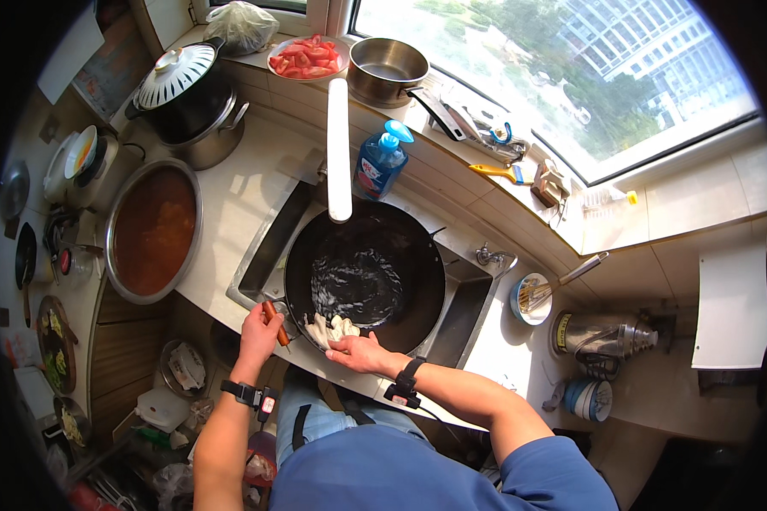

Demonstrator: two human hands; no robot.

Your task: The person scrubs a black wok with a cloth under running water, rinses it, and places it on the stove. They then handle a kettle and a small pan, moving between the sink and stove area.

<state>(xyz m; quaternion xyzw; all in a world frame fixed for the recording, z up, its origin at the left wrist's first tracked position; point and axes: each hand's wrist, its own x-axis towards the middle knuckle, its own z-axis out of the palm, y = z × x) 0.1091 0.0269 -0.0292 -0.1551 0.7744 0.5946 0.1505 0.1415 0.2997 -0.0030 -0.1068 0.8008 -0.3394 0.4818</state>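
Observation:
A black wok [422, 262] rests over the sink [476, 300], with water [358, 287] rippling in its bottom. My left hand [259, 333] grips the wok's wooden handle [275, 324] at the near left. A crumpled off-white cloth [332, 329] is in my right hand [361, 354], pressed at the wok's near inner wall; the fingertips are partly hidden behind it. Above the far rim hangs a white faucet spout [339, 153]. Just behind the wok stands a blue pump bottle [381, 160] of liquid soap.
Left on the counter is a large metal basin [198, 236] of reddish-brown liquid, near a lidded black pot [182, 96]. The windowsill bears a plate of cut tomatoes [307, 57] and a steel saucepan [387, 67]. To the right are a bowl with a whisk [565, 274] and a metal thermos [591, 335].

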